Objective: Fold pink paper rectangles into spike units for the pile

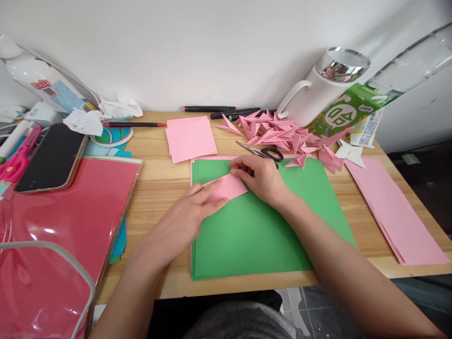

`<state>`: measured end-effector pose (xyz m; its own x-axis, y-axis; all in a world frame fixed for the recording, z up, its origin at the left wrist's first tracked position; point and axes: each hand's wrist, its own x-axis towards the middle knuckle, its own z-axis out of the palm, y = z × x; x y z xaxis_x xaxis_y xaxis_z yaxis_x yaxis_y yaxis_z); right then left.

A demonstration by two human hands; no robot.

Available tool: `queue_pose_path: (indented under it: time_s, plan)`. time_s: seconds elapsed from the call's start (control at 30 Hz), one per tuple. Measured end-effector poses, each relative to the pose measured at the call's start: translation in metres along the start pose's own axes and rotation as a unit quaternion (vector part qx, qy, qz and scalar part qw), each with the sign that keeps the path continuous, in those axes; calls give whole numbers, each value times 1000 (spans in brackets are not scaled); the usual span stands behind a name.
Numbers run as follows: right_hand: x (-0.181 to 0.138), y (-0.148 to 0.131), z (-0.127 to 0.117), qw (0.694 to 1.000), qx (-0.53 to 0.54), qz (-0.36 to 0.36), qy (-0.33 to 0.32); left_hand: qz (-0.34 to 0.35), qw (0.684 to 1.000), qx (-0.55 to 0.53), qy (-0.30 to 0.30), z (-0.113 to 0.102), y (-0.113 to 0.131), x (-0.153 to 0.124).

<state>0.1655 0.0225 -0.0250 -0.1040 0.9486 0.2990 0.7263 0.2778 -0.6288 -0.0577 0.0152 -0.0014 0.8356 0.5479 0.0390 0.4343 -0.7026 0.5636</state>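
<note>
your two hands at paper work, seen from the head. your left hand (187, 209) lies with fingers spread, forefinger and thumb set apart across a small pink paper (230, 188) and resting on it. your right hand (263, 179) has its fingers curled narrow at the far edge of that paper; whether they pinch it, you cannot tell from this view. the small pink paper thus lies between your two sets of fingers, over a green paper stack (254, 240) that extends beneath both hands and towards you on the worktop (151, 197). just beyond your right fingers, note the black-handled scissors (273, 154), blades pointing left; past these, to the right, a heap of folded pink pieces (278, 134), with a white flask (316, 94) behind it. beyond your left fingers lies a pile of pink squares (192, 140), and farther off, a row of markers (210, 108). well to the right of your right fingers lie long pink strips (395, 207); well to the left of your left fingers, a phone (49, 157) rests across the edge of a red paper pack (74, 207).
</note>
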Motion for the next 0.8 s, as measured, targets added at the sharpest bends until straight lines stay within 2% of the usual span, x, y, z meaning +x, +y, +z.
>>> queue_pose_path:
  time_s: [0.47, 0.8]
  plan:
    - [0, 0, 0, 1000, 5, -14, -21, -12, 1000, 6, -3, 3, -2, -1]
    - [-3, -9, 0, 997, -67, -49, -13, -34, 998, -48, 30, 8, -1, 4]
